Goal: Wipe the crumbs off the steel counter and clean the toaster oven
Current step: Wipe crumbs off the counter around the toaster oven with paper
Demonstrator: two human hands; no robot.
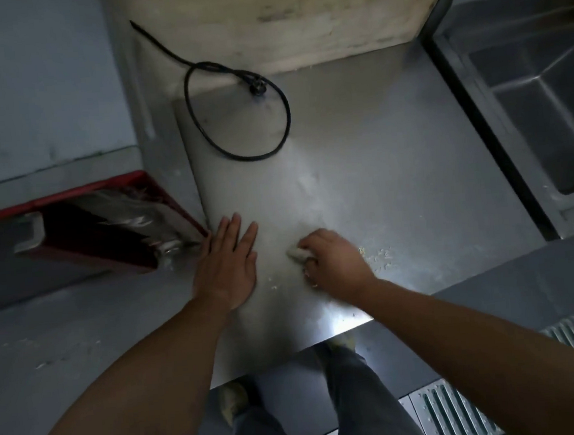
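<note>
The steel table [377, 162] carries a beige block [283, 15], cut off at the top, perhaps the toaster oven. The left hand [226, 266] lies flat, fingers straight, likely bracing. The right hand [334, 265] grips a mostly hidden cloth [297, 253], pushing crumbs [378, 254].

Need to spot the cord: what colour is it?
Black; the cord lies looped on the steel counter, head view.

Dim, bluish view with wide-angle bending at the edges; glare on the tabletop [338, 319] near edge; soft overall blur.
</note>
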